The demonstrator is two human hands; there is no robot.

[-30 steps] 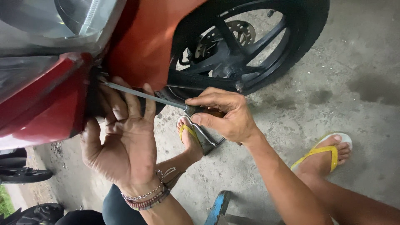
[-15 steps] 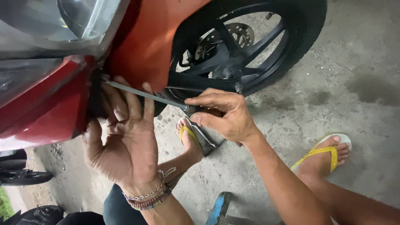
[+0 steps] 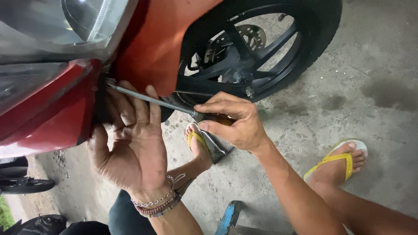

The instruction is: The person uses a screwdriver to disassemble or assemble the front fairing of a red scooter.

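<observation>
Head view, looking down past the front of a red motorcycle onto a concrete floor. 2 hands work at the seam between the orange-red front panel and the darker red side fairing. Right hand: fingers curled shut around the dark handle of a screwdriver, thumb lying along the handle's near side. Screwdriver: long grey shaft running up and to the left from that grip, its tip lost in the shadowed gap between the 2 panels, so the fastener it meets cannot be made out. Left hand: palm turned toward the camera, fingers spread and extended upward, fingertips reaching into the same gap just below the shaft; the shaft crosses over the fingers near their tips, and whether it touches them cannot be told. This hand grips nothing visible. Wrist of the left hand: several bracelets, 1 a silver chain, the others beaded. Headlight lens: upper left, above the fairing. Front wheel: black tyre and black cast spokes, with a brake disc seen through them, behind the right hand. Feet: 2 yellow flip-flops, 1 just below the right hand, the other well apart at right. A blue object lies at the bottom edge.
</observation>
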